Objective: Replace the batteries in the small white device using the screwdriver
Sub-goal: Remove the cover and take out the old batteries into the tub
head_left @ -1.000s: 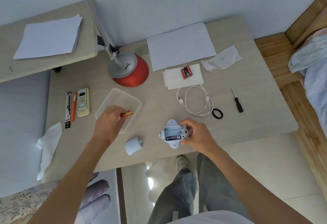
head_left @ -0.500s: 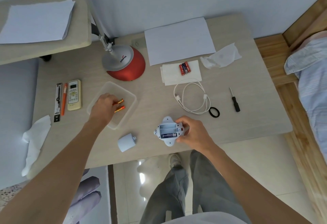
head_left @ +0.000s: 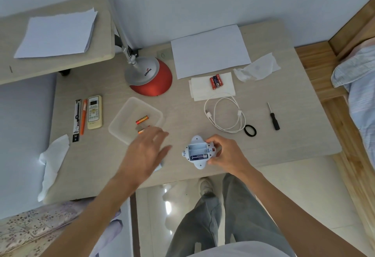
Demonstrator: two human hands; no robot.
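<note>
The small white device (head_left: 197, 152) lies near the table's front edge with its battery bay open; one dark battery sits in the lowest slot. My right hand (head_left: 225, 154) grips the device's right side. My left hand (head_left: 147, 151) hovers open and empty to the left of the device, fingers spread, covering the pale cover piece. Two red-gold batteries (head_left: 142, 119) lie in the clear plastic tray (head_left: 129, 114) just beyond that hand. Three fresh red and black batteries (head_left: 216, 81) rest on a folded white tissue (head_left: 227, 85). The black-handled screwdriver (head_left: 274, 117) lies far right, untouched.
A red and silver lamp base (head_left: 149, 76) stands at the back. A white cable (head_left: 225, 112) and black hair tie (head_left: 250, 130) lie right of centre. A remote (head_left: 94, 111), pens, crumpled tissues and white paper (head_left: 209, 51) sit around the table.
My left hand dropped a red-gold battery into the tray beside another, then drew back empty toward the device. My right hand stayed on the device.
</note>
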